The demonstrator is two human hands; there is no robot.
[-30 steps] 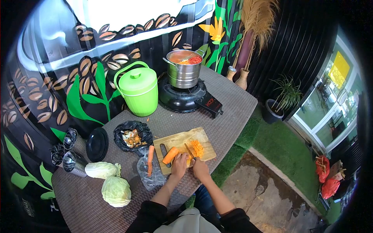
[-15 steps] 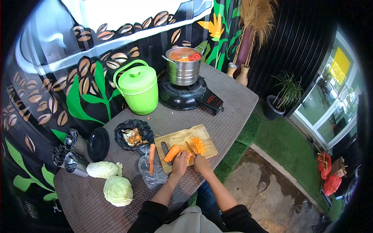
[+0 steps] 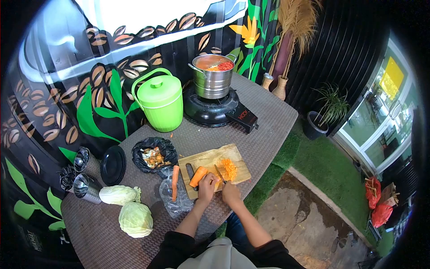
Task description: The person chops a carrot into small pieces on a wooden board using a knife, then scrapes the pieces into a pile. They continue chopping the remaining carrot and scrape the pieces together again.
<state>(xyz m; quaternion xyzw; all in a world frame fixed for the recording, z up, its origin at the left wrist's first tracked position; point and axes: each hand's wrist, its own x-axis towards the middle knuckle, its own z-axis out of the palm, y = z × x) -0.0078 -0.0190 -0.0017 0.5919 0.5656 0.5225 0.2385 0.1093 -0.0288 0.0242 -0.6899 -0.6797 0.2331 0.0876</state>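
My right hand (image 3: 231, 193) grips a knife (image 3: 218, 171), its blade pointing away from me over the wooden cutting board (image 3: 242, 169). Fingers bent together, my left hand (image 3: 206, 188) is closed on a small piece of carrot beside the blade; the fingers partly hide it. Just past the left hand lies a thick carrot chunk (image 3: 198, 176). A dark-handled tool (image 3: 190, 170) rests along the board's left side, partly covered. Finely diced carrot (image 3: 230, 169) is heaped right of the blade.
Left of the board, a long carrot (image 3: 175, 184) lies on a plastic bag (image 3: 168, 197). A black bag of peelings (image 3: 154, 157), cabbage (image 3: 135, 219), napa cabbage (image 3: 120, 195) and utensil cups (image 3: 87, 188) stand farther left. Behind are a green bucket (image 3: 160, 107) and a pot (image 3: 212, 83) on a stove (image 3: 210, 110).
My left hand has lifted slightly, its fingers drawn together beside the blade. The knife and right hand have stayed nearly in place, the right hand slightly lower.
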